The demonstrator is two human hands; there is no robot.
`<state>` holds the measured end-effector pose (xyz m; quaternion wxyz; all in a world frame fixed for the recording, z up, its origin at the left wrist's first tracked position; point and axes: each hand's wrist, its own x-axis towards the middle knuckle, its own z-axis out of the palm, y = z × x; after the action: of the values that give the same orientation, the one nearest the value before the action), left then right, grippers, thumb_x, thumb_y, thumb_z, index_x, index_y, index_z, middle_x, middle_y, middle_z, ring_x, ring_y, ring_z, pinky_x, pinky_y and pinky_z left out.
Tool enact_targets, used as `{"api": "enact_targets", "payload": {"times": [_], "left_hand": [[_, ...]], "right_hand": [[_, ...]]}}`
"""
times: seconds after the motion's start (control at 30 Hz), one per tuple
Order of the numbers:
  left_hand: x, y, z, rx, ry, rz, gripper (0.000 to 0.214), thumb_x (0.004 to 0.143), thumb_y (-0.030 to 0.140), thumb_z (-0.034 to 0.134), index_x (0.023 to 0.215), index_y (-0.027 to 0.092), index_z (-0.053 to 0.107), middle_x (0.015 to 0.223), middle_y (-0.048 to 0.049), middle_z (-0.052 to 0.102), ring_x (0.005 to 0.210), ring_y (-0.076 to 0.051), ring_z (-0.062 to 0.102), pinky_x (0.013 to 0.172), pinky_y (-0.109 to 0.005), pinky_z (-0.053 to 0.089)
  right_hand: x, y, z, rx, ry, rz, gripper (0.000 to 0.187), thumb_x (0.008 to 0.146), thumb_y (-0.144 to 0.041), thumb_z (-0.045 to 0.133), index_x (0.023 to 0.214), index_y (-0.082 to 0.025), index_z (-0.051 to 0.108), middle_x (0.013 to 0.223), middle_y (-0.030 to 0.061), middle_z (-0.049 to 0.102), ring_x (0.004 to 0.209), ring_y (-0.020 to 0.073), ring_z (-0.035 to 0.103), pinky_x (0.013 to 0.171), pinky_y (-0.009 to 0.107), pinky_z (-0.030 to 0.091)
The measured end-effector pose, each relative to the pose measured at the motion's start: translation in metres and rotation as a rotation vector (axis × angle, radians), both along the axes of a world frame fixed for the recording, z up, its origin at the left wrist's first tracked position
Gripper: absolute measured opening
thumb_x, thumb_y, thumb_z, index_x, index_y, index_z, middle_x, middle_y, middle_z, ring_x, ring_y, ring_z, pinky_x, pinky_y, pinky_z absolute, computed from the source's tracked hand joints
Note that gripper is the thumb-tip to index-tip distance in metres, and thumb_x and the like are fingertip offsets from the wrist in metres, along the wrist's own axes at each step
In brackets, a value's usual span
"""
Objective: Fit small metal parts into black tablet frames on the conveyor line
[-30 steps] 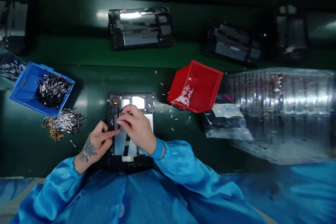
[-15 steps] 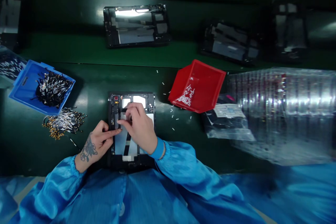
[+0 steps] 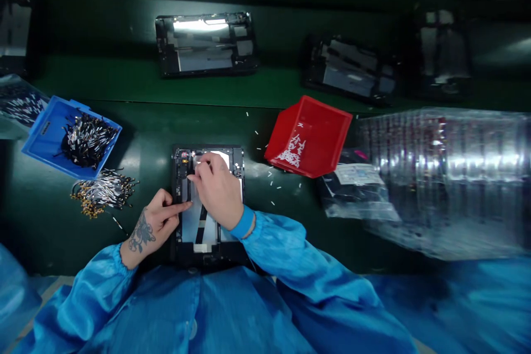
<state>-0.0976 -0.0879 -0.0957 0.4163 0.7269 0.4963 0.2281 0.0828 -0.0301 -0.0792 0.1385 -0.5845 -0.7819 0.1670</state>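
Note:
An opened tablet (image 3: 191, 227) lies in front of me with its inside facing up, showing a black frame, grey panels and a dark flat cable. My left hand (image 3: 155, 225) rests at its left edge. The index finger is stretched out and its tip touches the inner left side, while the other fingers are partly bent. Over the upper middle of the tablet, my right hand (image 3: 218, 188) is closed in a pinch, thumb and fingertips near the left frame strip. Whatever sits between those fingertips is hidden or too small to name.
Left of me, a blue bin (image 3: 43, 141) holds short black-and-silver cables, beside a loose cable pile (image 3: 105, 191). A red bin (image 3: 319, 141) contains small white pieces; several more lie scattered beside it. Stacked clear plastic trays (image 3: 448, 188) and a labelled bag (image 3: 359, 191) stand right. More opened tablets (image 3: 207, 47) lie beyond.
My right hand has shifted slightly up over the tablet, its fingers drawn closer together. The left hand stays put. The tablets at the back have moved a little to the left.

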Motion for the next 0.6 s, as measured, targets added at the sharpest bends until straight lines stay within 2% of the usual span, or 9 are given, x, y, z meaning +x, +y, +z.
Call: {"api": "enact_targets", "payload": {"times": [0.1, 0.2, 0.27, 0.33, 0.37, 0.43, 0.5, 0.6], "left_hand": [[0.001, -0.012, -0.002, 0.062, 0.097, 0.035, 0.039, 0.091, 0.014, 0.040, 0.117, 0.023, 0.067, 0.084, -0.0020, 0.042, 0.075, -0.012, 0.052, 0.066, -0.024, 0.051], [0.005, -0.039, -0.004, 0.258, 0.261, 0.022, 0.040, 0.090, 0.019, 0.042, 0.124, 0.027, 0.063, 0.096, -0.0070, 0.053, 0.091, -0.020, 0.056, 0.081, -0.036, 0.054], [0.011, -0.058, -0.006, 0.383, 0.336, -0.123, 0.039, 0.089, 0.031, 0.050, 0.126, 0.036, 0.059, 0.116, -0.0077, 0.058, 0.114, -0.029, 0.052, 0.101, -0.054, 0.042], [0.017, -0.070, -0.008, 0.411, 0.428, -0.299, 0.045, 0.086, 0.045, 0.057, 0.131, 0.043, 0.052, 0.138, -0.0037, 0.051, 0.131, -0.035, 0.040, 0.110, -0.065, 0.023], [0.019, -0.073, -0.009, 0.394, 0.485, -0.363, 0.052, 0.084, 0.050, 0.059, 0.134, 0.045, 0.046, 0.146, -0.0025, 0.045, 0.135, -0.035, 0.036, 0.111, -0.067, 0.018], [0.023, -0.076, -0.013, 0.353, 0.576, -0.444, 0.066, 0.082, 0.054, 0.061, 0.141, 0.045, 0.035, 0.153, -0.0044, 0.036, 0.139, -0.036, 0.033, 0.111, -0.066, 0.021], [0.025, -0.077, -0.018, 0.331, 0.607, -0.441, 0.074, 0.081, 0.051, 0.063, 0.144, 0.046, 0.026, 0.154, -0.0047, 0.033, 0.139, -0.036, 0.033, 0.110, -0.064, 0.029], [0.027, -0.079, -0.025, 0.366, 0.573, -0.342, 0.080, 0.079, 0.044, 0.064, 0.144, 0.050, 0.019, 0.150, -0.0036, 0.036, 0.137, -0.034, 0.036, 0.105, -0.061, 0.040]], "right_hand": [[0.014, 0.009, 0.007, -0.023, 0.114, 0.034, 0.011, 0.090, -0.029, 0.057, 0.087, -0.019, 0.056, 0.109, 0.0115, 0.055, 0.098, 0.0241, 0.056, 0.068, 0.032, 0.051], [0.047, 0.046, 0.022, 0.007, 0.225, -0.033, 0.015, 0.092, -0.031, 0.053, 0.087, -0.018, 0.057, 0.102, 0.0098, 0.058, 0.093, 0.0214, 0.058, 0.074, 0.032, 0.051], [0.069, 0.089, 0.032, 0.042, 0.160, -0.158, 0.015, 0.092, -0.029, 0.052, 0.087, -0.017, 0.059, 0.096, 0.0091, 0.060, 0.088, 0.0214, 0.059, 0.078, 0.033, 0.049], [0.082, 0.141, 0.039, 0.004, 0.035, -0.308, 0.015, 0.089, -0.027, 0.056, 0.089, -0.014, 0.063, 0.099, 0.0118, 0.062, 0.093, 0.0242, 0.060, 0.087, 0.037, 0.045], [0.083, 0.167, 0.040, -0.045, 0.009, -0.402, 0.019, 0.089, -0.029, 0.057, 0.095, -0.012, 0.063, 0.106, 0.0146, 0.062, 0.101, 0.0263, 0.059, 0.092, 0.038, 0.043], [0.077, 0.214, 0.041, -0.213, 0.064, -0.564, 0.035, 0.088, -0.037, 0.060, 0.106, -0.006, 0.062, 0.119, 0.0200, 0.059, 0.115, 0.0298, 0.053, 0.098, 0.039, 0.039], [0.062, 0.247, 0.039, -0.319, 0.116, -0.592, 0.044, 0.085, -0.039, 0.063, 0.106, 0.000, 0.062, 0.116, 0.0235, 0.060, 0.114, 0.0312, 0.055, 0.096, 0.039, 0.041], [0.041, 0.268, 0.035, -0.382, 0.207, -0.517, 0.040, 0.080, -0.033, 0.071, 0.096, 0.002, 0.065, 0.104, 0.0199, 0.066, 0.103, 0.0285, 0.061, 0.091, 0.038, 0.045]]}}
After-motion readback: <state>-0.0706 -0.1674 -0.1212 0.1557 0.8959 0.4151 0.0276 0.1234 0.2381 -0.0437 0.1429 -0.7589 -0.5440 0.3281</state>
